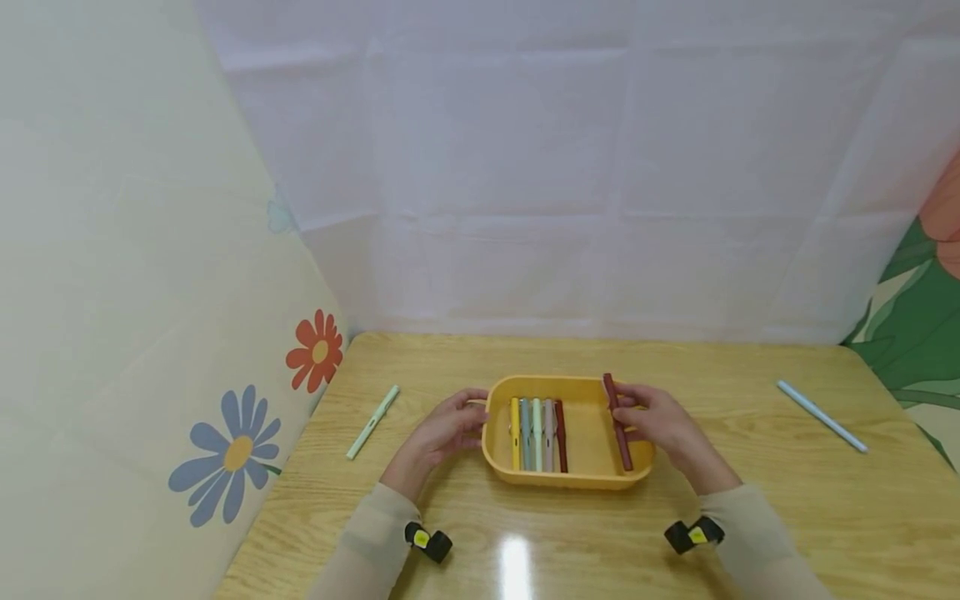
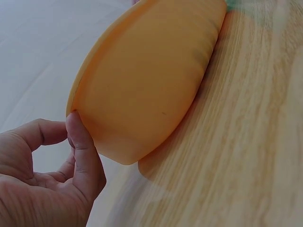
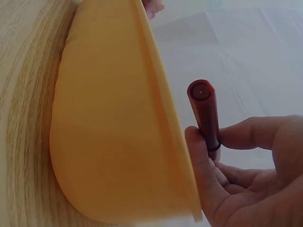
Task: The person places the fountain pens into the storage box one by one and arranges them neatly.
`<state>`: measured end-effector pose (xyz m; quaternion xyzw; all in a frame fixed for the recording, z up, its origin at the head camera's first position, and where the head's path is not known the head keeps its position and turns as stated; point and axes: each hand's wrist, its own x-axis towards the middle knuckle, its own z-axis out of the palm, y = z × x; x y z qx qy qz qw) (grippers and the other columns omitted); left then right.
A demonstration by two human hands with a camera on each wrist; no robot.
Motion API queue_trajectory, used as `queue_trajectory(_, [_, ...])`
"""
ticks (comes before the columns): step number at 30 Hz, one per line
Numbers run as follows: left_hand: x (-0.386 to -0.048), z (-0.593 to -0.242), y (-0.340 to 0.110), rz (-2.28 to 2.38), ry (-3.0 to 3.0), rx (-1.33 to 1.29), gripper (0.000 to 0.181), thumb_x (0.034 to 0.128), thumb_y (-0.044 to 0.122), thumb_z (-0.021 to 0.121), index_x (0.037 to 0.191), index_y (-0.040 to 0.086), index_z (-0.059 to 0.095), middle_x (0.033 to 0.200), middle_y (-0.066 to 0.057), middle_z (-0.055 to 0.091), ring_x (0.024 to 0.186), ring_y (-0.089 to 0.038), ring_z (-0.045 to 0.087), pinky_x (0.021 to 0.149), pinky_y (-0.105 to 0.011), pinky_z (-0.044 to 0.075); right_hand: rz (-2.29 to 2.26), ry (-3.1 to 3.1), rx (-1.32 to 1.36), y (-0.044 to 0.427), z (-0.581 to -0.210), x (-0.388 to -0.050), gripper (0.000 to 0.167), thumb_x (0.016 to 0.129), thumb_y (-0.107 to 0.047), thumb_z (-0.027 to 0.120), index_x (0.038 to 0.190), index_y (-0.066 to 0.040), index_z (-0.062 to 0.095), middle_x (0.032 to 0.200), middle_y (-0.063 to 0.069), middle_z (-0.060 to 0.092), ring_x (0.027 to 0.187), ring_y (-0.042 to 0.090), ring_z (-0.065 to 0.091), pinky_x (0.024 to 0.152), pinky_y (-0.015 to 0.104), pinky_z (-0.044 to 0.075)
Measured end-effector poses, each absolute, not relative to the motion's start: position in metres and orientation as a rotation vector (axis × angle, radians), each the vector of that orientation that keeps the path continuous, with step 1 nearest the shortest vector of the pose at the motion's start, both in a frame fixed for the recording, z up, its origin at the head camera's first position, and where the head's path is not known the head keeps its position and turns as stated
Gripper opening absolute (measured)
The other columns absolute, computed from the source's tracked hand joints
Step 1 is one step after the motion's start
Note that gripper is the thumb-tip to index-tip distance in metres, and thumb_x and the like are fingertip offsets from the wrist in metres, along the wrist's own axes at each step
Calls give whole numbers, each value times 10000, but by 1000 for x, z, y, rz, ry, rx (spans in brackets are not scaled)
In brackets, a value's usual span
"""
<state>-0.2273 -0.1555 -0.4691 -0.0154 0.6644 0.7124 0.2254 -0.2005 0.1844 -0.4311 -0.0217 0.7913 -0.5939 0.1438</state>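
Note:
A yellow tray (image 1: 585, 481) holds a row of several pens: yellow (image 1: 515, 433), blue-grey, light green (image 1: 537, 435), mauve and dark red (image 1: 561, 437). Over the tray's right end, my right hand (image 1: 660, 423) pinches a dark red pen (image 1: 618, 425) between thumb and fingers; in the right wrist view this pen (image 3: 204, 111) stands beside the tray's rim (image 3: 165, 104). At the tray's left end, my left hand (image 1: 447, 429) grips the rim, and the left wrist view shows its fingers (image 2: 81, 151) against the tray wall (image 2: 142, 85).
On the wooden table (image 1: 450, 533) a light green pen (image 1: 372, 422) lies to the left of the tray. A light blue pen (image 1: 822, 416) lies far to the right. A white cloth (image 1: 525, 167) hangs behind the table.

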Motion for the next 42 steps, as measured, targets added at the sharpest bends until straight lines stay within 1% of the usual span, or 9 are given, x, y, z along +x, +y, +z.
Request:
queue_trajectory(4, [-227,-469,-156,1972,1823,-32,486,958,28,557,1424,-12,427,1066,-75,645,850,-141,649,645,-270,575,-1714,2285,-71,181,-430,-201,505,1008,-6,544,1463,140,381,1207,274,558,1020,339,664,810,437,608])
queue_trajectory(8, [-227,-469,-157,1976,1817,-13,497,961,28,556,1433,-26,408,1056,-68,644,850,-133,648,651,-268,576,-1718,2280,-60,177,-431,-201,498,1007,-1,543,1464,128,391,1202,266,563,1017,327,663,808,435,609])
queue_trajectory(15, [-228,-469,-156,1988,1805,-29,477,946,4,552,1406,-16,428,991,-37,629,771,-102,630,612,-247,568,-1738,2275,-94,172,-431,-201,497,991,11,551,1456,123,414,1165,244,568,995,311,663,789,426,612])
queue_trajectory(20, [-228,-469,-156,1991,1806,-36,470,942,4,553,1398,-6,439,1001,-42,630,774,-109,631,614,-253,568,-1757,2251,-101,168,-434,-204,486,985,22,549,1444,127,427,1155,242,567,993,320,663,784,424,614])
queue_trajectory(24, [-228,-469,-155,1985,1814,-30,469,944,5,552,1399,-7,436,1007,-45,632,774,-109,631,612,-252,567,-1745,2252,-77,165,-435,-206,484,987,7,556,1447,107,441,1169,238,572,981,319,676,778,422,614])
queue_trajectory(31, [-228,-470,-156,1984,1819,-42,470,948,5,550,1404,-9,437,1005,-47,634,780,-112,627,614,-252,566,-1716,2269,-32,160,-437,-206,479,986,5,561,1447,81,457,1172,223,567,933,248,675,786,418,614])
queue_trajectory(37, [-228,-470,-156,1987,1803,-29,483,956,-1,537,1423,-20,412,1010,-40,634,795,-109,628,614,-244,563,-1723,2251,-69,156,-441,-208,501,979,29,560,1456,102,425,1152,218,553,922,236,662,782,416,613])
queue_trajectory(42, [-228,-470,-155,1988,1802,-36,477,955,-1,544,1417,-13,424,1027,-57,638,795,-118,635,606,-243,567,-1727,2223,-65,152,-444,-209,523,965,33,567,1455,120,405,1115,196,545,904,218,647,770,404,613])
